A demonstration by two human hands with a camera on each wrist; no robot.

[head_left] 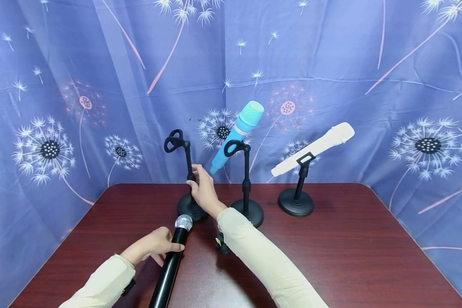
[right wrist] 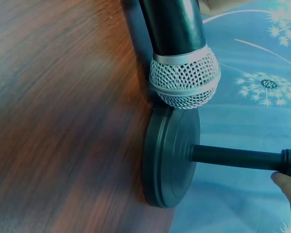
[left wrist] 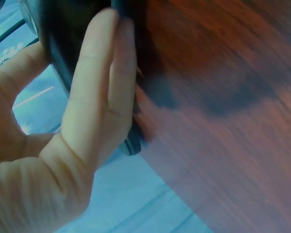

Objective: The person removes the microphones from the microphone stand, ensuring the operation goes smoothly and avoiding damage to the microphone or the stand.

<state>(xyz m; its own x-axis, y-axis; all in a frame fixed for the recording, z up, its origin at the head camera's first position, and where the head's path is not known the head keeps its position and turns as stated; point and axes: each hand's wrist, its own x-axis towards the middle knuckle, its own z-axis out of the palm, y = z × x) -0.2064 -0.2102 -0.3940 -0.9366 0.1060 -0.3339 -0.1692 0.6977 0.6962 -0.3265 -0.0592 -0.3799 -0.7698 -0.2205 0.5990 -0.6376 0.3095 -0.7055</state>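
While the left hand's (head_left: 158, 244) fingers grasp the black cylindrical, silver-mesh-headed microphone (head_left: 168, 273), lower left-centre of the head view, the right hand's (head_left: 205, 188) fingers hold the slim black round-based stand (head_left: 188, 160); microphone probably rigid, smooth, slightly slippery, moderately heavy: best gripped mid-body

Bright head view, glare on tabletop (head_left: 350, 248)

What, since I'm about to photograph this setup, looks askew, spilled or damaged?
Nothing looks spilled or damaged. Only the leftmost microphone stand stands out: its clip is empty, while the blue microphone and white microphone sit in theirs. The black silver-headed microphone is in the left hand.
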